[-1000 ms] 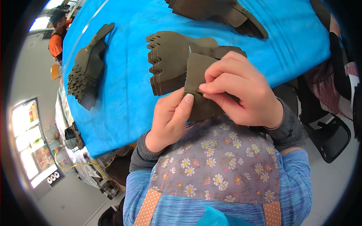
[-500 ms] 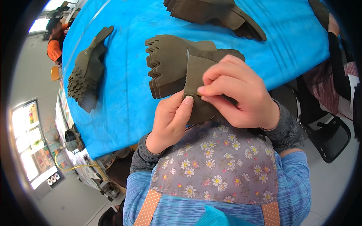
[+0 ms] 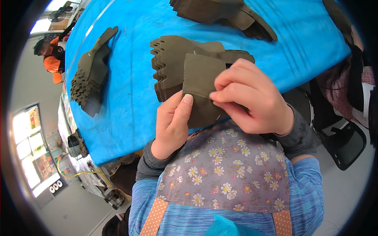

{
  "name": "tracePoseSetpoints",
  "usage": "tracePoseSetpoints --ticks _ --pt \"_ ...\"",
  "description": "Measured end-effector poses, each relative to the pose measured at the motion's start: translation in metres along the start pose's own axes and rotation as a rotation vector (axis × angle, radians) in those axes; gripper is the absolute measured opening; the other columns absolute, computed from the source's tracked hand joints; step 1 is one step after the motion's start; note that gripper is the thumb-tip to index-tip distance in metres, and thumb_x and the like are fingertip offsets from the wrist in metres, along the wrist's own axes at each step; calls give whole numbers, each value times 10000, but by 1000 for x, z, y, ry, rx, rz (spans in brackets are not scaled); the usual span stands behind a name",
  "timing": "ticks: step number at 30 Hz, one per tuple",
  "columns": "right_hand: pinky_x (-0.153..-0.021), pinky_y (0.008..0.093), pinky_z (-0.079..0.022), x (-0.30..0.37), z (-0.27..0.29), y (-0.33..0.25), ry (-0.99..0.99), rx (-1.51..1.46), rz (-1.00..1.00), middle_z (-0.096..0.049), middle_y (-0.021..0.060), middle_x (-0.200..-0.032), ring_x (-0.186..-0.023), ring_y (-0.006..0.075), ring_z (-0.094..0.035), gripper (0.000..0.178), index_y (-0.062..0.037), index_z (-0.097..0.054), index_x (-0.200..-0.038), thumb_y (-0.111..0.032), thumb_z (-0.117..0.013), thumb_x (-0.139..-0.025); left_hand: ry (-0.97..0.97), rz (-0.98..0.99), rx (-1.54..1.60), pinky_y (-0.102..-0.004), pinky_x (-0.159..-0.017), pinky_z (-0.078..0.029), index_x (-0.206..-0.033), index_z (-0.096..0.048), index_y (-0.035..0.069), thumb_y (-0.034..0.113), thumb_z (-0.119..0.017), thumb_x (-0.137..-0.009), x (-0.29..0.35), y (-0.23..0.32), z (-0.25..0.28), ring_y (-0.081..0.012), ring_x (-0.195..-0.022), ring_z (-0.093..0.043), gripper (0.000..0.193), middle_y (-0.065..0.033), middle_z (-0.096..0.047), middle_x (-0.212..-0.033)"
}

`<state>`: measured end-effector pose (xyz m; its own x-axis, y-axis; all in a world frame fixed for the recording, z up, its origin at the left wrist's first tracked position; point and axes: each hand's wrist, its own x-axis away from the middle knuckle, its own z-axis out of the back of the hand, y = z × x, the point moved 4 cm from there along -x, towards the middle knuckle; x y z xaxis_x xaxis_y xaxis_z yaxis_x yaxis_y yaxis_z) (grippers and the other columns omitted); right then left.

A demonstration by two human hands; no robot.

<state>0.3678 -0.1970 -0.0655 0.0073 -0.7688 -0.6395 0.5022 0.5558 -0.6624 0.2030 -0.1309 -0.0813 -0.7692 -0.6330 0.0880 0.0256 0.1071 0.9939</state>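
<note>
My left hand [image 3: 173, 122] grips an olive-brown, leather-like piece [image 3: 204, 74] by its left edge, thumb pressed on top along a cross seam. At the other end of that seam my right hand [image 3: 256, 98] is closed, thumb and forefinger pinching the piece. Whether a thread lies between those fingertips is too small to make out. The piece is held up in front of my apron, its lower part hanging below the seam. Just behind it lies a stack of scallop-edged pieces [image 3: 167, 65] in the same colour, partly hidden by the held piece.
A blue-covered table [image 3: 130, 86] spreads ahead. Similar stacks lie at its left [image 3: 92, 74] and far side [image 3: 212, 13]. A person in orange [image 3: 53, 63] is at the far left, and another in a checked garment [image 3: 338, 90] sits at the right near a black chair [image 3: 346, 143].
My left hand has shifted a little left, and the held piece has spread flatter and wider between my hands. The person in orange has moved.
</note>
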Motion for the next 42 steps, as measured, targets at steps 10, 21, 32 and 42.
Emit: tracePoseSetpoints --ticks 10,21,32,42 --pt "-658 354 -454 16 7 9 -18 133 -29 -583 90 -877 -774 269 -539 171 -29 -616 -824 16 -701 -682 221 -10 10 -253 -756 -478 -1074 -607 -47 168 -456 -998 -5 0 20 -110 -869 -599 273 -67 -656 -986" --pt "-662 348 -453 13 -7 22 114 98 -33 -593 78 -875 -781 256 -550 177 -25 -626 -850 29 -706 -702 373 54 232 -290 -784 -503 -1055 -601 -52 197 -471 -984 -19 -12 23 -171 -893 -638 290 -125 -661 -1016" --pt "-676 356 -477 36 16 28 -88 362 -214 -599 74 -866 -797 262 -588 124 -32 -624 -853 3 -677 -745 444 167 292 -332 -886 -500 -1180 -574 -52 240 -458 -991 -27 -21 43 -218 -1030 -631 367 -142 -639 -1148" --pt "-701 310 -501 32 -19 60 195 -119 -332 -613 94 -895 -792 228 -626 102 -8 -619 -920 -19 -664 -830 72 51 197 -315 -966 -418 -1356 -441 2 88 -599 -900 -9 -15 32 -151 -1193 -489 491 -65 -530 -1291"
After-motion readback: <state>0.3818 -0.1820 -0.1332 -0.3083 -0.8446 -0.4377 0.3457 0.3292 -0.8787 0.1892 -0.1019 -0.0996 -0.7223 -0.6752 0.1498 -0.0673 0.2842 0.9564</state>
